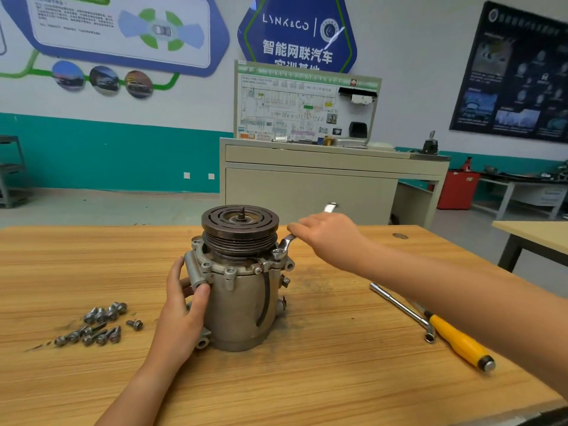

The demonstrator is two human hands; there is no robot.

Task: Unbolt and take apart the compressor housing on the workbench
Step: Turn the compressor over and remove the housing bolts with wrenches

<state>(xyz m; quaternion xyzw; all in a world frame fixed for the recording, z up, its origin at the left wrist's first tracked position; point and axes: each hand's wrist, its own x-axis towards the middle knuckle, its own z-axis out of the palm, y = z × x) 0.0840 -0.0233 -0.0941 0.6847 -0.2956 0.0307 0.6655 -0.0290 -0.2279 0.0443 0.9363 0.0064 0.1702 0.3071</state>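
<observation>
Two hands work on the compressor (239, 281), which stands upright mid-bench (307, 379). The left hand (184, 309) curls around its flank, thumb pressed on a mounting lug. The right hand (329, 233) grips a wrench (287, 242) seated on a flange bolt (277, 253).

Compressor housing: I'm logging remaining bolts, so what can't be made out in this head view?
Head view:
Far side of the compressor housing: hidden by its own body and pulley.
Shank of the wrench: mostly covered by the right hand.
Housing's left flank: covered by the left hand.
Pile of loose bolts: overlapping, too small to count.
</observation>
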